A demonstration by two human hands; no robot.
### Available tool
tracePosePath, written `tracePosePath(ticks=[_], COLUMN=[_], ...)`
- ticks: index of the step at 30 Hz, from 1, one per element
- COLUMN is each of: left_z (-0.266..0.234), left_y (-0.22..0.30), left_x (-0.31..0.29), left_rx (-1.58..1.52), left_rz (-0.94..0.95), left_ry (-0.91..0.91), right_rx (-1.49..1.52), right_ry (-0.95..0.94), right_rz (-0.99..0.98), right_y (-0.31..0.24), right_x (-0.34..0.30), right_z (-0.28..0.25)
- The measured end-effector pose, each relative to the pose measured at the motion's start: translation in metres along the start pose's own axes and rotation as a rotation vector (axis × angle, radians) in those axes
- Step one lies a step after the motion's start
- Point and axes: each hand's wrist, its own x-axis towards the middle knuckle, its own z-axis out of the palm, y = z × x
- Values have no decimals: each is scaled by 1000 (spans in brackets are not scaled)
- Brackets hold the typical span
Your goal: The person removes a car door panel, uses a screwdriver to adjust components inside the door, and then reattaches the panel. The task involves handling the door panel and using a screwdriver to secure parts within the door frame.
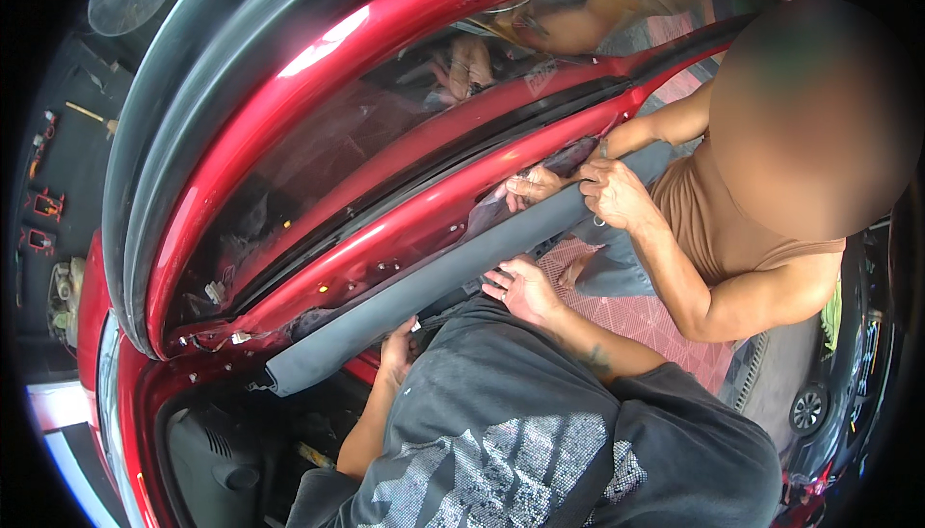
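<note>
A long dark grey trim panel (424, 282) lies aslant along the inner side of a red car frame (356, 249) with a window. My left hand (396, 350) is closed at the panel's near lower edge, its fingertips partly hidden; a small pale spot shows by the thumb. My right hand (525, 292) is palm up beside the panel's near edge, fingers apart, their tips touching or just under it. Across from me, a co-worker's hand (609, 196) pinches the panel's far right end. The co-worker's other hand (533, 187) reaches between panel and frame.
The window glass (356, 114) rises behind the frame, edged by a thick black seal (145, 191). Loose wiring with a white connector (240, 338) hangs at the frame's left end. Dark interior trim (212, 461) is at lower left. A dark car (848, 383) stands at right, beyond red matting (636, 321).
</note>
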Motion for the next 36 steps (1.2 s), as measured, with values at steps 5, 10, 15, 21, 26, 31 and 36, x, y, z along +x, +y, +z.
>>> tracePosePath(ticks=[5, 10, 15, 21, 26, 31, 36], left_z=[-4, -2, 14, 6, 12, 16, 24], left_y=[0, 4, 8, 7, 13, 20, 27], left_x=[11, 2, -7, 4, -10, -20, -36], left_rx=[-82, -144, -97, -122, -221, -325, -460], left_rz=[50, 85, 110, 172, 143, 130, 124], left_ry=[-30, -30, -57, -68, -127, -192, -275], right_rx=[-41, -47, 65, 91, 72, 76, 55], right_ry=[-16, 23, -20, -108, -131, -110, -79], right_rz=[41, 52, 107, 98, 87, 86, 112], right_y=[-16, -17, -1, -9, -15, -17, -30], right_x=[-4, -2, 27, 20, 22, 24, 16], right_z=[19, 23, -26, 6, 13, 18, 38])
